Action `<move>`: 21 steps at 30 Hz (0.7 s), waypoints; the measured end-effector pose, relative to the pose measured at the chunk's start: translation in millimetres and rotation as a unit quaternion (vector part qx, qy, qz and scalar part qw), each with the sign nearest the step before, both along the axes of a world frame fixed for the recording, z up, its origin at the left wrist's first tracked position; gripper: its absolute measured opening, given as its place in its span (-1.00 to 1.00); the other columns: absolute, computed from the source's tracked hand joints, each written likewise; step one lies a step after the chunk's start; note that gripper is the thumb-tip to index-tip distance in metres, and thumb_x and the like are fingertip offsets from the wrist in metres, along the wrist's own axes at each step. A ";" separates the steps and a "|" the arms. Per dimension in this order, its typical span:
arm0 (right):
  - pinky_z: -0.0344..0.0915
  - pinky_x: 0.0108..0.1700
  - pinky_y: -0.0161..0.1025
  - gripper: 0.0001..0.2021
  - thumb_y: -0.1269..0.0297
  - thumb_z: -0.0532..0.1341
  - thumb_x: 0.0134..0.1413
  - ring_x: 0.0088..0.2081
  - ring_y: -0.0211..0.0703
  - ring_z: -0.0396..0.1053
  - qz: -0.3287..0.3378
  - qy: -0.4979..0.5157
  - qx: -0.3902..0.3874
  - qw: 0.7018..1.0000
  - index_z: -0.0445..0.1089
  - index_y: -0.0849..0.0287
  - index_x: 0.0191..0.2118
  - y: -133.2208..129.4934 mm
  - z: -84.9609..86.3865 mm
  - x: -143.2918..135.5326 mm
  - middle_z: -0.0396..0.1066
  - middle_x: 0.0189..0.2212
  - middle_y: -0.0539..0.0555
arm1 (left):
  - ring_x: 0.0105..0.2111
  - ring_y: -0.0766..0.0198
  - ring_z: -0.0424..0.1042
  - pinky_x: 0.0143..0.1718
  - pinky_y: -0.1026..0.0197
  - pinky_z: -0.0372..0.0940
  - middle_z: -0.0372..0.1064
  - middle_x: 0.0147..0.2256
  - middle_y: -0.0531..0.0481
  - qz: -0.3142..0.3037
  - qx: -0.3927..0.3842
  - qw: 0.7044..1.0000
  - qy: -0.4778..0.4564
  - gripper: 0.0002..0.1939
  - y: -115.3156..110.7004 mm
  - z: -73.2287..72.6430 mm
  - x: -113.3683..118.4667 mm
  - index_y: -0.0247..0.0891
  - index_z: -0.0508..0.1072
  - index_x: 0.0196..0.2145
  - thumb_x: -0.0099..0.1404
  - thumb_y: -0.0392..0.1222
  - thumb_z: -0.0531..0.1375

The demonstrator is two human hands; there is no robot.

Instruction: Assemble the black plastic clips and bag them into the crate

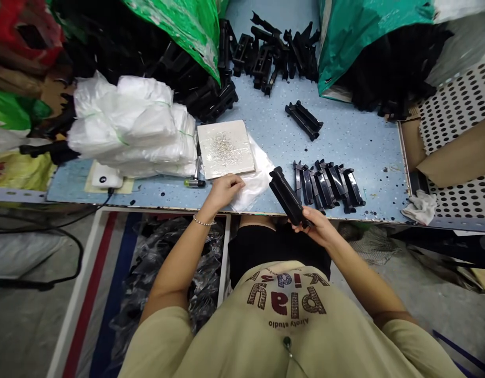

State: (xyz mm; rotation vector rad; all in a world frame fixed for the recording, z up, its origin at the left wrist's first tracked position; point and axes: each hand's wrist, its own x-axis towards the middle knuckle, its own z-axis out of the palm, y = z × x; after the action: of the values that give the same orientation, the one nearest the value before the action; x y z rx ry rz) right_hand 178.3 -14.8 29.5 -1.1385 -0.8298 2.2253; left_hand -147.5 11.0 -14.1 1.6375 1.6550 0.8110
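My right hand [315, 224] is closed around the near end of a long black plastic part [285, 195], held tilted above the table's front edge. My left hand [225, 190] has its fingers pinched together at the edge of a thin white plastic bag [258, 170]. That bag lies partly under a pale square board [225, 144], which carries a scatter of tiny shiny pieces. To the right, several similar black parts [324, 184] lie side by side in a row. Another black part [304, 119] rests farther back on the blue table [356, 142].
Bundled clear bags [127, 115] are stacked at the left, beside a white device [107, 175] with a cable. A small tool [195, 182] lies near the board. Loose black parts [266, 52] are heaped at the back between a green sack [179, 26] and a teal sack [368, 26].
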 end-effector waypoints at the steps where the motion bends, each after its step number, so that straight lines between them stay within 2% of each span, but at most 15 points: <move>1: 0.37 -0.44 -0.31 -0.55 -0.13 0.42 -0.02 -0.47 -0.24 0.44 0.002 0.031 -0.026 0.999 0.48 0.20 -0.28 -4.2 -1.4 -6.0 0.54 -0.43 0.08 | -0.34 0.21 0.46 -0.26 0.17 0.35 0.51 -0.36 -0.01 0.012 -0.018 1.000 -0.020 -0.87 0.9 2.1 -1.0 -0.23 0.48 -0.43 0.28 -0.19 0.28; 3: 0.30 -0.52 -0.34 -0.54 -0.16 0.37 0.03 -0.55 -0.29 0.35 0.021 0.090 -0.084 0.992 0.49 0.21 -0.27 -11.5 -6.2 -19.6 0.54 -0.45 0.08 | -0.44 0.27 0.41 -0.38 0.23 0.30 0.46 -0.45 0.06 0.039 -0.026 0.998 -0.028 -0.85 0.5 4.7 -0.6 -0.23 0.43 -0.45 0.22 -0.19 0.33; 5: 0.27 -0.54 -0.37 -0.57 -0.12 0.34 0.09 -0.57 -0.31 0.31 0.043 0.123 -0.142 0.981 0.50 0.23 -0.24 -16.6 -13.2 -33.9 0.56 -0.45 0.10 | -0.45 0.28 0.42 -0.38 0.23 0.32 0.46 -0.46 0.07 0.045 0.017 0.999 0.009 -0.92 -1.4 5.6 0.1 -0.23 0.44 -0.39 0.24 -0.28 0.29; 6: 0.27 -0.54 -0.38 -0.60 -0.08 0.33 0.12 -0.57 -0.33 0.31 0.048 0.127 -0.168 0.976 0.49 0.24 -0.24 -18.1 -17.0 -40.5 0.56 -0.45 0.12 | -0.41 0.25 0.45 -0.32 0.20 0.36 0.50 -0.41 0.03 0.032 0.056 0.997 0.043 -0.94 -2.6 5.8 -0.5 -0.23 0.45 -0.36 0.27 -0.35 0.24; 8: 0.28 -0.54 -0.42 -0.64 -0.01 0.29 0.21 -0.59 -0.35 0.30 0.042 0.122 -0.218 0.967 0.47 0.27 -0.25 -18.8 -23.8 -51.5 0.55 -0.47 0.13 | -0.26 0.16 0.52 -0.17 0.08 0.43 0.58 -0.23 -0.12 -0.020 0.134 0.982 0.128 -0.80 -5.9 7.2 -3.3 -0.25 0.51 -0.29 0.31 -0.46 0.13; 11: 0.26 -0.57 -0.45 -0.61 0.00 0.14 0.35 -0.61 -0.37 0.26 0.039 0.142 -0.288 0.946 0.45 0.30 -0.20 -14.3 -28.6 -62.0 0.50 -0.50 0.10 | -0.04 0.00 0.52 0.01 -0.10 0.45 0.52 0.06 -0.30 -0.094 0.204 0.948 0.227 -0.65 -15.3 12.6 -4.1 -0.32 0.56 -0.09 0.33 -0.53 0.05; 13: 0.24 -0.61 -0.47 -0.55 -0.03 0.05 0.40 -0.61 -0.36 0.23 0.043 0.193 -0.324 0.925 0.43 0.31 -0.16 -8.9 -28.8 -67.1 0.45 -0.52 0.07 | 0.06 -0.05 0.49 0.09 -0.17 0.43 0.45 0.15 -0.38 -0.112 0.234 0.936 0.238 -0.51 -26.8 18.5 4.2 -0.38 0.46 0.14 0.34 -0.56 0.01; 15: 0.18 -0.66 -0.50 -0.51 -0.06 0.01 0.41 -0.62 -0.38 0.16 0.032 0.250 -0.343 0.905 0.41 0.32 -0.13 -3.1 -29.0 -71.4 0.37 -0.54 0.00 | 0.14 -0.07 0.46 0.11 -0.18 0.43 0.39 0.20 -0.42 -0.116 0.267 0.931 0.218 -0.40 -42.9 25.2 20.5 -0.42 0.27 0.32 0.36 -0.57 -0.02; 17: 0.11 -0.70 -0.53 -0.53 -0.08 0.03 0.39 -0.64 -0.41 0.07 0.005 0.280 -0.327 0.903 0.40 0.29 -0.17 1.1 -31.0 -73.9 0.29 -0.56 -0.06 | 0.14 -0.04 0.46 0.05 -0.12 0.48 0.36 0.22 -0.42 -0.133 0.299 0.928 0.175 -0.33 -61.8 30.9 41.0 -0.37 0.08 0.42 0.39 -0.56 -0.03; 18: 0.10 -0.70 -0.53 -0.55 -0.08 0.06 0.37 -0.65 -0.42 0.04 -0.006 0.276 -0.303 0.912 0.39 0.26 -0.22 2.0 -32.6 -74.2 0.26 -0.56 -0.08 | 0.13 -0.02 0.48 0.01 -0.08 0.50 0.37 0.22 -0.41 -0.147 0.309 0.928 0.150 -0.30 -71.1 32.9 51.2 -0.32 0.00 0.45 0.41 -0.55 -0.03; 20: 0.13 -0.68 -0.50 -0.58 -0.10 0.12 0.31 -0.64 -0.41 0.03 -0.022 0.216 -0.215 0.952 0.36 0.20 -0.32 0.1 -36.0 -73.4 0.23 -0.57 -0.09 | 0.13 0.03 0.48 -0.02 -0.02 0.52 0.38 0.22 -0.36 -0.167 0.317 0.929 0.097 -0.27 -86.4 34.2 68.9 -0.25 -0.06 0.48 0.43 -0.54 -0.03; 21: 0.19 -0.63 -0.47 -0.60 -0.10 0.16 0.28 -0.62 -0.39 0.07 -0.027 0.157 -0.145 0.977 0.35 0.17 -0.34 -3.0 -36.8 -72.5 0.24 -0.56 -0.09 | 0.15 0.05 0.47 0.01 -0.01 0.51 0.38 0.22 -0.34 -0.173 0.315 0.930 0.074 -0.27 -91.4 33.7 76.2 -0.23 -0.06 0.48 0.43 -0.53 -0.03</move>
State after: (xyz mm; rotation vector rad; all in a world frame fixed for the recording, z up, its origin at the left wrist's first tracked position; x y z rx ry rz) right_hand 105.7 -17.7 -7.3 -0.8827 -0.3493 2.4485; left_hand -71.2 -80.4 19.6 2.3978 1.1914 1.1243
